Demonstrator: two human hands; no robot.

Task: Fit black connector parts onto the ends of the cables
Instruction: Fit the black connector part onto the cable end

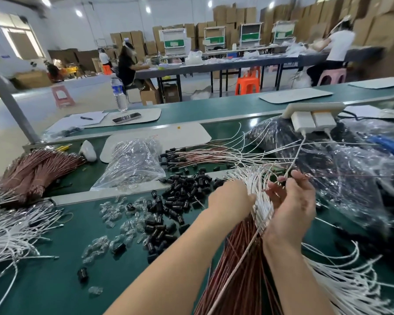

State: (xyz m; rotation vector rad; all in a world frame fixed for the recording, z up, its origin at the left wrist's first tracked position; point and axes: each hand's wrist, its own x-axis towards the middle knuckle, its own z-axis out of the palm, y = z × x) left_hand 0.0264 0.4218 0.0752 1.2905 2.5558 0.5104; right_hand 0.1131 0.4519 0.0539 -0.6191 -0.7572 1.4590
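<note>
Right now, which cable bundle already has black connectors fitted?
The fanned bundle behind the loose connector pile: black parts cap its ends. The held bundle shows bare ends.

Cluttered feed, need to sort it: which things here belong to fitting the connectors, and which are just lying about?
Job: cable bundle, black connector parts, cables already fitted.
Lying about: water bottle, phone, pen, power strip.
</note>
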